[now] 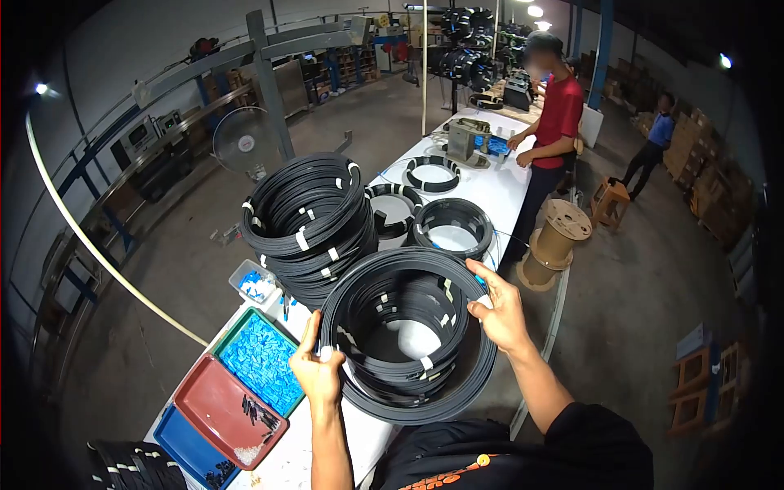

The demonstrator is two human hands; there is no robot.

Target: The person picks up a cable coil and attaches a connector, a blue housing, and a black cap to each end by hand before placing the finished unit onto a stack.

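Observation:
A large coil of black cable [482, 377] is held level between my two hands, close to my body. My left hand [317, 374] grips its left rim, with the thumb on the inner side and a finger along the outside. On the opposite rim, my right hand [502, 314] is closed with its thumb on top. Through the coil's opening shows a stack of smaller-looking black cable coils [445, 314] bound with pale tape. A taller stack of taped black coils [306, 204] rises just beyond my left hand.
Left of the coils are a green tray of blue pieces [260, 359], a red tray [214, 396], a blue tray [184, 445] and a clear box [251, 282]. More coils [453, 224] lie ahead on the white table [510, 192]. A person in red [559, 110] stands beside it, near a cable spool [549, 245].

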